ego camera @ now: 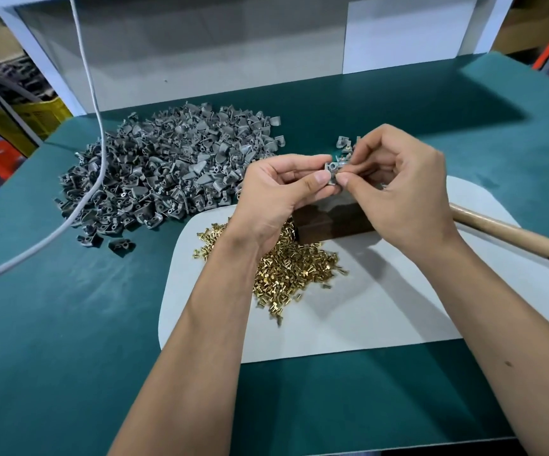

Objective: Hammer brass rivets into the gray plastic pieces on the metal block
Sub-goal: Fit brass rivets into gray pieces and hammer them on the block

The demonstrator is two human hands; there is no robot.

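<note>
Closest in, the brass rivets (294, 268) sit heaped on the white mat (381, 317). Left hand (279, 192) and right hand (401, 189) both pinch one gray plastic piece (332, 171) above the metal block (332, 222), holes facing up toward the camera; can't tell its long axis. The tiny rivet could slip and drop if that grip wobbles.

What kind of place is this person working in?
Probably a small factory or workshop assembly bench. A big heap of identical gray plastic pieces and a pile of brass rivets lie on a green work table, with storage crates behind.
</note>
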